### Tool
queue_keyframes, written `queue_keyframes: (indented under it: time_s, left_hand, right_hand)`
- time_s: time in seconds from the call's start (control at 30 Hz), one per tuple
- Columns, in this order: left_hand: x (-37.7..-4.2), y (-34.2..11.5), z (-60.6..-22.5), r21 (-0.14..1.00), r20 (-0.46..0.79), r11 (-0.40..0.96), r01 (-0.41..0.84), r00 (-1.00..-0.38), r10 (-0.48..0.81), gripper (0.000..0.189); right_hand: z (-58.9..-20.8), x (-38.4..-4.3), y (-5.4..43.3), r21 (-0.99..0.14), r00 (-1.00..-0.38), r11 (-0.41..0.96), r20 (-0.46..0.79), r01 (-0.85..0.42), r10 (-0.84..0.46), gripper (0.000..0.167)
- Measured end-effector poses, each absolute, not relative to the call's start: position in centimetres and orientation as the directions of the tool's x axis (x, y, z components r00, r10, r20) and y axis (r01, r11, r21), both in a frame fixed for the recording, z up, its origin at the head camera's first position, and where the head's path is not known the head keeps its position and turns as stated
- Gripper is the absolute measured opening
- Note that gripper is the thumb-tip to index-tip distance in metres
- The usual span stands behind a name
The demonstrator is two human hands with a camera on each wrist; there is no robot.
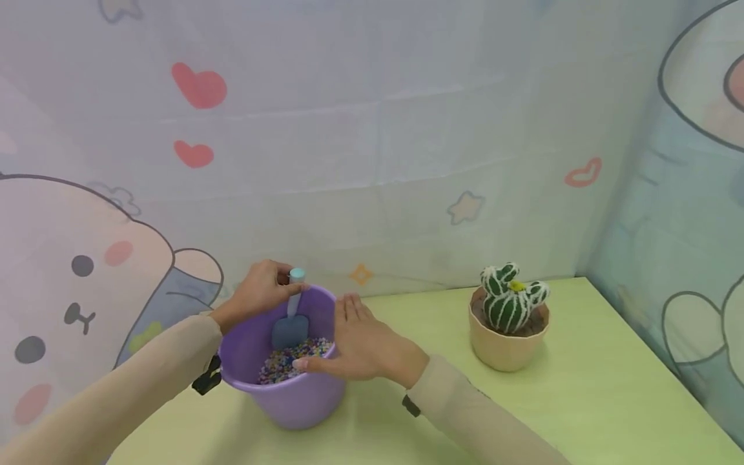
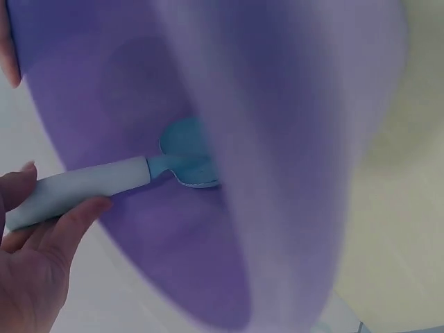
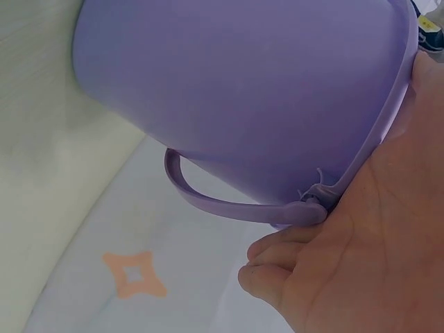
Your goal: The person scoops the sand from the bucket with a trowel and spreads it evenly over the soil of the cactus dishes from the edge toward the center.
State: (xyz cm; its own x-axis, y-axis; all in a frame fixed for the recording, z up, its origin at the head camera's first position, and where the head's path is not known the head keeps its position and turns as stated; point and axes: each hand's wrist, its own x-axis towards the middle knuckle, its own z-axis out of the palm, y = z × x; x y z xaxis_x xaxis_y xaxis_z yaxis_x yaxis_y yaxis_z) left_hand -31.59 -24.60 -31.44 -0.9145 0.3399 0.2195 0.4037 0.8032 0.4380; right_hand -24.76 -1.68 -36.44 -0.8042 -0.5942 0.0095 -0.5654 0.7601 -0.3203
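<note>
A purple bucket (image 1: 302, 403) stands on the table with small multicoloured beads (image 1: 281, 365) inside. My left hand (image 1: 260, 289) is at its far left rim, gripping the pale handle of a toy shovel (image 2: 90, 191) between thumb and fingers. The shovel's blue blade (image 1: 290, 332) points down, its lower edge among the beads. Against the bucket's right rim rests my right hand (image 1: 369, 345), fingers straight and thumb reaching over the opening. In the right wrist view its palm lies along the rim, beside the joint of the bucket's hanging handle (image 3: 229, 208).
To the right, a cactus (image 1: 511, 307) with white fuzzy ridges sits in a peach-coloured pot (image 1: 506, 349). The yellow-green table (image 1: 604, 374) meets a printed cloth backdrop (image 1: 395, 174) close behind the bucket, and another cloth (image 1: 657, 258) borders the right side.
</note>
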Motion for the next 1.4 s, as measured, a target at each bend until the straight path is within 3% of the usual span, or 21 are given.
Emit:
queue_keyframes:
  time_s: [0.33, 0.93, 1.4]
  left_hand:
    - [-31.3, -25.5, -32.4, 0.474, 0.161, 0.826, 0.306, -0.952, 0.26, 0.021]
    - [-30.5, -25.2, -32.4, 0.567, 0.076, 0.81, 0.148, -0.989, 0.127, 0.049]
    - [-30.3, -25.8, -33.0, 0.716, -0.034, 0.696, 0.045, -0.994, 0.099, 0.045]
  right_hand:
    - [-36.4, -24.7, -1.6, -0.309, -0.805, 0.762, 0.018, -0.568, -0.593, 0.127]
    - [-36.2, -24.7, -1.6, -0.309, -0.802, 0.761, 0.009, -0.57, -0.597, 0.126]
    - [-36.1, -24.6, -1.8, -0.324, -0.807, 0.766, -0.012, -0.555, -0.591, 0.13]
